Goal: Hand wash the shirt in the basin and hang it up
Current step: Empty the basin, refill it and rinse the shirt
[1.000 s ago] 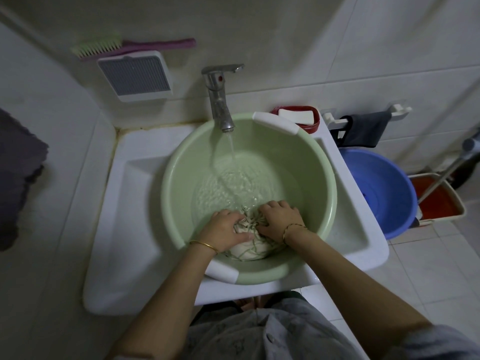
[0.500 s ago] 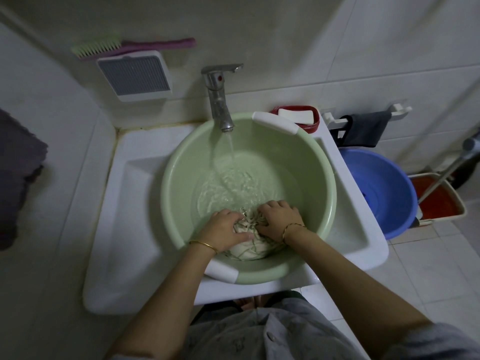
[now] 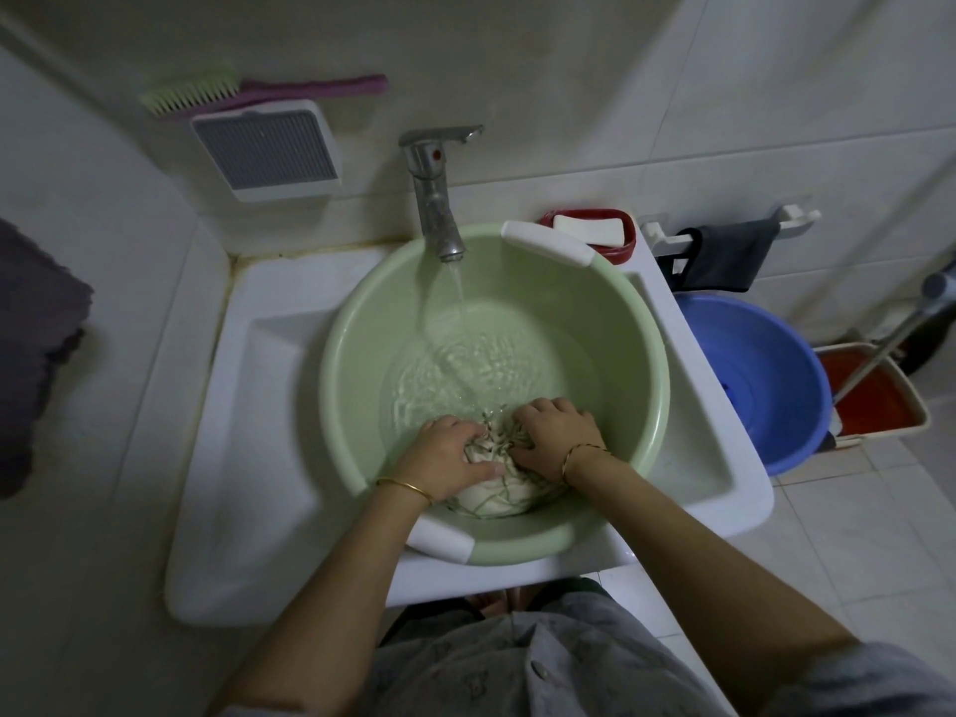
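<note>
A pale green basin with white handles sits in the white sink. Water runs from the metal tap into it and ripples over the bottom. A bunched cream shirt with thin dark stripes lies at the basin's near side, partly in the water. My left hand grips its left side and my right hand grips its right side. Both hands press down on the bundle, fingers curled into the cloth. Most of the shirt is hidden under my hands.
A red soap dish with a white bar stands behind the basin. A dark cloth hangs on a wall rail at right. On the floor are a blue basin and a mop bucket. A brush lies above a vent.
Both hands stay clamped on the shirt in nearly the same spot. The water keeps running and the ripples spread wider across the basin bottom.
</note>
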